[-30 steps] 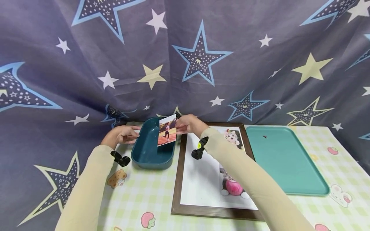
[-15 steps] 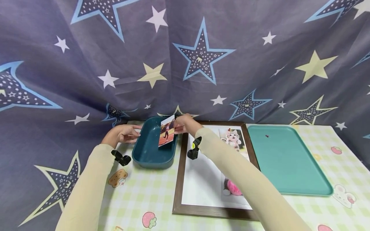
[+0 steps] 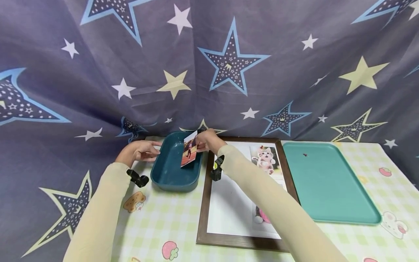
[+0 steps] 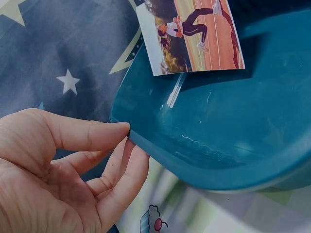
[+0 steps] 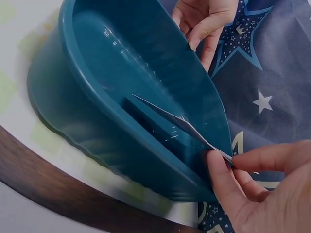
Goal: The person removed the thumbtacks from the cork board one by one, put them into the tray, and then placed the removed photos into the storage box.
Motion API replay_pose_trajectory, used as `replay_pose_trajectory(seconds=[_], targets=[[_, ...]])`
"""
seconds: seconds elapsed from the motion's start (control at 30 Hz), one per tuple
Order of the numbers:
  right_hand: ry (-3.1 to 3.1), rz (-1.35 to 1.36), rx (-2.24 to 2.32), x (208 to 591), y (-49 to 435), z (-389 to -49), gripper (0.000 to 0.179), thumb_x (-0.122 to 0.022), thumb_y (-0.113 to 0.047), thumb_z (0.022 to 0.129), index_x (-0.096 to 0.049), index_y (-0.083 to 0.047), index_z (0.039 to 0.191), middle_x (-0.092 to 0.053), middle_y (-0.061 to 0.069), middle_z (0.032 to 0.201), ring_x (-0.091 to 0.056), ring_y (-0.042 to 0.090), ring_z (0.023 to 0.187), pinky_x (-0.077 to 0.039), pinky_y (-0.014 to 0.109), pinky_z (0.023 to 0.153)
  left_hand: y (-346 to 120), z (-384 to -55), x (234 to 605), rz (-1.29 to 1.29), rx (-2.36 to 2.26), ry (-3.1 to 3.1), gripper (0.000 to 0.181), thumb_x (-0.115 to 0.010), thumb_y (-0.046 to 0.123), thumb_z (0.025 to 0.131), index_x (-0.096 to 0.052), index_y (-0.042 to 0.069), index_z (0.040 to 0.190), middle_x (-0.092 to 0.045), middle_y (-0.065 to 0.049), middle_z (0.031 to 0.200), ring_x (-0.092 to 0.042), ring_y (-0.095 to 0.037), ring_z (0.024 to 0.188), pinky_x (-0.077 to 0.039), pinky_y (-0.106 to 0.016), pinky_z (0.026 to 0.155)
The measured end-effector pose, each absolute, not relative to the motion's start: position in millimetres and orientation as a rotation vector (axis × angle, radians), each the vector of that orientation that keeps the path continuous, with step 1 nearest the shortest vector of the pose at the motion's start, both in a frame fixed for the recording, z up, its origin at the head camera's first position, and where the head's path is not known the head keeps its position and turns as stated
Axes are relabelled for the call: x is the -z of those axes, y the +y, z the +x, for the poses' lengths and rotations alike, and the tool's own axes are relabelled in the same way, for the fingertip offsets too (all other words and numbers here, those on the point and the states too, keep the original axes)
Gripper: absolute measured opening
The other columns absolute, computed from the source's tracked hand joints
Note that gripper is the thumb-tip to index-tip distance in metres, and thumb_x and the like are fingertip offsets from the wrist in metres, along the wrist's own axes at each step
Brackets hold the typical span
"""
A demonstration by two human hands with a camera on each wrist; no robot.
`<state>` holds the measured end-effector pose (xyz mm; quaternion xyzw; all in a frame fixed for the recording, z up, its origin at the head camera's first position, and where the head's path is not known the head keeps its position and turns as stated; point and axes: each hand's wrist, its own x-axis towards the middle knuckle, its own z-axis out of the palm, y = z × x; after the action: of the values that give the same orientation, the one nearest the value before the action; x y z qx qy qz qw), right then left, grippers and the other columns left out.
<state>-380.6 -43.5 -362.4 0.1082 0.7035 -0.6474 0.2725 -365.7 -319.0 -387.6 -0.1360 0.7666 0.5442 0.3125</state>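
A dark teal plastic bin [image 3: 175, 187] stands at the back left of the table. My left hand [image 3: 142, 150] pinches its left rim between thumb and fingers, as the left wrist view shows close up. My right hand [image 3: 207, 140] holds a photo [image 3: 189, 150] of a runner on a track by its edge, thumb on one face and fingers on the other. The photo hangs tilted over the bin's right side. In the right wrist view the photo [image 5: 175, 121] appears almost edge-on above the bin's inside, which looks bare there.
Right of the bin lies a brown-framed white board [image 3: 229, 203] bearing cat pictures [image 3: 266, 160], partly under my right sleeve. A green tray [image 3: 334, 182] with a small red item [image 3: 305, 155] lies farther right. A star-patterned curtain [image 3: 216, 105] hangs behind the checked tablecloth [image 3: 147, 225].
The photo has turned more edge-on to the head camera, and my right hand has shifted slightly left with it. My left hand stays at the bin's rim.
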Motion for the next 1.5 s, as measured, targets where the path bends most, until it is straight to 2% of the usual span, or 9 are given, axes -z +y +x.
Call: replay_pose_trajectory(seconds=[0.17,0.3,0.4,0.63,0.9,1.17,1.3,1.4,1.5], targets=[[1.904,0.317,1.737,365,-47,-382,0.060,-0.052,0.019,0.089,-0.037,0.007,0.146,-0.058,0.029,0.134,-0.064,0.040,0.122,-0.057,0.044,0.099,-318,-365,386,-0.353,-1.436,2.025,0.075,-0.055,-0.004,0.097,-0.018,0.004,0.162,-0.063,0.006,0.092,-0.065,-0.004,0.083,-0.058,-0.022,0.084],[1.945,0.329,1.748,384,-55,-397,0.060,-0.054,0.022,0.080,-0.040,0.006,0.136,-0.065,0.027,0.108,-0.072,0.039,0.097,-0.064,0.045,0.079,-318,-364,386,-0.353,-1.437,2.021,0.075,-0.055,-0.004,0.098,-0.017,0.004,0.163,-0.063,0.005,0.093,-0.065,-0.004,0.083,-0.058,-0.022,0.083],[1.968,0.323,1.752,392,-60,-403,0.057,-0.054,0.022,0.078,-0.040,0.007,0.131,-0.061,0.023,0.092,-0.069,0.036,0.081,-0.064,0.047,0.073,-319,-364,388,-0.356,-1.445,2.021,0.075,-0.054,-0.005,0.098,-0.017,0.004,0.162,-0.063,0.005,0.093,-0.065,-0.004,0.082,-0.058,-0.021,0.082],[1.972,0.252,1.753,371,-56,-373,0.047,-0.053,0.018,0.085,-0.040,0.007,0.129,-0.048,0.012,0.083,-0.059,0.032,0.081,-0.059,0.049,0.094,-319,-363,390,-0.344,-1.448,2.004,0.076,-0.055,-0.003,0.099,-0.014,0.004,0.163,-0.063,0.006,0.091,-0.065,-0.003,0.081,-0.058,-0.020,0.080],[1.998,0.224,1.751,368,-58,-366,0.056,-0.053,0.019,0.085,-0.040,0.012,0.139,-0.049,0.012,0.069,-0.059,0.034,0.077,-0.058,0.052,0.095,-320,-362,389,-0.339,-1.453,2.007,0.078,-0.057,-0.002,0.099,-0.014,0.005,0.163,-0.063,0.004,0.096,-0.065,-0.004,0.083,-0.058,-0.020,0.080],[2.009,0.239,1.702,372,-59,-365,0.089,-0.055,0.017,0.087,-0.013,-0.001,0.162,-0.059,0.022,0.092,-0.068,0.044,0.100,-0.059,0.049,0.093,-319,-365,391,-0.339,-1.445,2.009,0.077,-0.056,0.000,0.100,-0.014,0.007,0.164,-0.061,0.002,0.108,-0.066,-0.004,0.086,-0.058,-0.022,0.084],[1.921,0.234,1.730,374,-59,-367,0.074,-0.054,0.014,0.090,-0.026,0.006,0.157,-0.061,0.031,0.116,-0.065,0.045,0.113,-0.057,0.049,0.099,-319,-365,391,-0.344,-1.433,2.027,0.077,-0.056,0.000,0.100,-0.015,0.008,0.164,-0.060,0.002,0.108,-0.065,-0.004,0.086,-0.057,-0.023,0.085],[1.822,0.260,1.744,375,-59,-371,0.058,-0.052,0.010,0.094,-0.038,0.008,0.150,-0.055,0.034,0.138,-0.059,0.046,0.127,-0.053,0.049,0.105,-320,-364,390,-0.347,-1.436,2.027,0.077,-0.057,0.000,0.099,-0.016,0.008,0.164,-0.061,0.003,0.106,-0.065,-0.004,0.085,-0.057,-0.022,0.084],[1.762,0.284,1.730,376,-59,-375,0.051,-0.050,0.005,0.098,-0.043,0.006,0.148,-0.051,0.033,0.144,-0.055,0.044,0.132,-0.051,0.047,0.109,-321,-364,391,-0.339,-1.450,2.018,0.077,-0.057,-0.001,0.099,-0.015,0.007,0.164,-0.061,0.004,0.103,-0.066,-0.003,0.083,-0.058,-0.022,0.082]])
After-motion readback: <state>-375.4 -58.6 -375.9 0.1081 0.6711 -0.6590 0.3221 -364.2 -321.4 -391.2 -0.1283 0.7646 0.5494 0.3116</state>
